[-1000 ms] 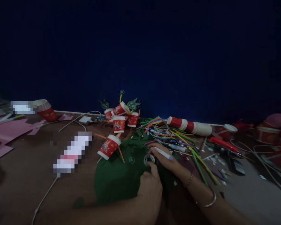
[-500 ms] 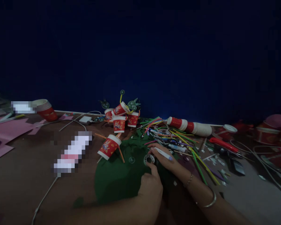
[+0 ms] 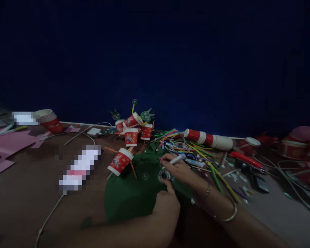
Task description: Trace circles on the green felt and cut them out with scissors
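A round ring-shaped object (image 3: 164,175), like a tape roll, lies on dark green paper (image 3: 129,199). My left hand (image 3: 166,201) touches it with an outstretched finger, the other fingers curled under. Just behind and right of the ring, my right hand (image 3: 177,168) is closed round a white pen (image 3: 177,159), whose lilac end points up and right. The pen's other end is hidden by the fingers. On the paper, left of the ring, is a small drawn circle (image 3: 145,176). A red paper cup (image 3: 120,162) with orange sticks lies tilted at the paper's edge.
Several red cups (image 3: 131,136) with cut-out heads stand behind. Pipe cleaners (image 3: 209,162), a row of stacked cups (image 3: 209,139) and a red cutter (image 3: 248,160) lie to the right. Pink paper (image 3: 10,148), a cup stack (image 3: 50,121) and cables (image 3: 50,217) are at left.
My right hand has moved slightly up and back from the ring, and the pen in it has tilted, its lilac end now higher. My left finger stays on the ring.
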`<state>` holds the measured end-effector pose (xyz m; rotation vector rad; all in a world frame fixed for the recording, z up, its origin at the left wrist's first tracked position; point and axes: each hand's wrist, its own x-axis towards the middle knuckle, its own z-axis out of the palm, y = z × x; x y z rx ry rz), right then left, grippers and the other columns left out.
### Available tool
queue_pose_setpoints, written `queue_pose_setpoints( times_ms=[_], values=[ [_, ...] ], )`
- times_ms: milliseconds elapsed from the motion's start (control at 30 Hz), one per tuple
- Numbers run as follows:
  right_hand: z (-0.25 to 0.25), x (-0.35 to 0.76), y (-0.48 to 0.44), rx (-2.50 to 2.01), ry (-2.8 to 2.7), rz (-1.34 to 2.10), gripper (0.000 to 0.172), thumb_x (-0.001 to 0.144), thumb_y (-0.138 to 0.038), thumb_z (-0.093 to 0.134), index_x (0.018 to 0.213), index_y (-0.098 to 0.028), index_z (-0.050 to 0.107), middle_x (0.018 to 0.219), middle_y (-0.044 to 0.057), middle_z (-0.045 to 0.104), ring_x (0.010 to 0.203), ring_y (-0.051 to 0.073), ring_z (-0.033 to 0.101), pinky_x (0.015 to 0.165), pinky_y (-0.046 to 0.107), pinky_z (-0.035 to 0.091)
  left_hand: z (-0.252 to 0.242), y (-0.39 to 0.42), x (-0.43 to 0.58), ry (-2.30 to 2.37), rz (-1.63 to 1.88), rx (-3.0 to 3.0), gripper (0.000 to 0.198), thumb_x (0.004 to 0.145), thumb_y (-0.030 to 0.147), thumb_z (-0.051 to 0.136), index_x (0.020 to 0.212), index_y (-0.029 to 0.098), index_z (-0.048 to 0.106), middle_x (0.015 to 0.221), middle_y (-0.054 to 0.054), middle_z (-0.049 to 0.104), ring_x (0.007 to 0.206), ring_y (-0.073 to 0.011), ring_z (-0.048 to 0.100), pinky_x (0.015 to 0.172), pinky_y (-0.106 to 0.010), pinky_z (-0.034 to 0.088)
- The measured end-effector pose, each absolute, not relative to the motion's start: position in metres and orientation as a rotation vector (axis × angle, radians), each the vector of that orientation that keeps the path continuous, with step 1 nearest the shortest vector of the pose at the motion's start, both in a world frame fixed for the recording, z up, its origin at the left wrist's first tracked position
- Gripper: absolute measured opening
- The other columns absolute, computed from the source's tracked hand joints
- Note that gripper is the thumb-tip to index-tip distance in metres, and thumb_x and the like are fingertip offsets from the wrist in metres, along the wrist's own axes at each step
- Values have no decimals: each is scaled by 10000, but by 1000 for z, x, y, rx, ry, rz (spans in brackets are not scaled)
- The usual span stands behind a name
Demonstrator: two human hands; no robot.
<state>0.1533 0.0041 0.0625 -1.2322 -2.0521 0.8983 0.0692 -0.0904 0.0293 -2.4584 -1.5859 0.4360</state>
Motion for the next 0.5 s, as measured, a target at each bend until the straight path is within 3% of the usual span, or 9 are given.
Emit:
queue_pose_setpoints(
  times_ms=[67, 167, 367, 500],
  values=[
    [64, 146, 7, -1299, -2153, 875, 98, 771, -250, 501, 747, -190, 574, 641, -23, 582, 600, 122, 526, 581, 222, 405, 30, -90, 68, -1569, 475, -2520, 407, 754, 30, 513, 1156, 1, 572, 885, -258, 661, 537, -166, 620, 463, -225, 440],
    [63, 138, 11, -1325, -2345, 798, 165, 735, -316, 572, 649, -177, 548, 564, -32, 549, 543, 103, 483, 523, 205, 333, 33, -88, 66, -1586, 512, -2626, 355, 763, 18, 502, 1100, 18, 615, 772, -204, 672, 564, -180, 630, 481, -223, 433],
    [74, 124, 10, -1333, -2647, 543, 223, 749, -376, 548, 701, -174, 629, 633, 10, 621, 551, 120, 495, 505, 233, 258, 37, -86, 65, -1656, 529, -2761, 317, 719, 11, 565, 1010, 76, 674, 726, -174, 671, 645, -228, 653, 528, -254, 446],
    [79, 119, 8, -1314, -2771, 461, 245, 765, -379, 525, 760, -179, 666, 703, 37, 665, 600, 142, 545, 512, 238, 261, 37, -85, 65, -1816, 325, -2794, 283, 640, -27, 613, 885, 76, 711, 766, -173, 680, 642, -229, 651, 537, -263, 452]
  ],
)
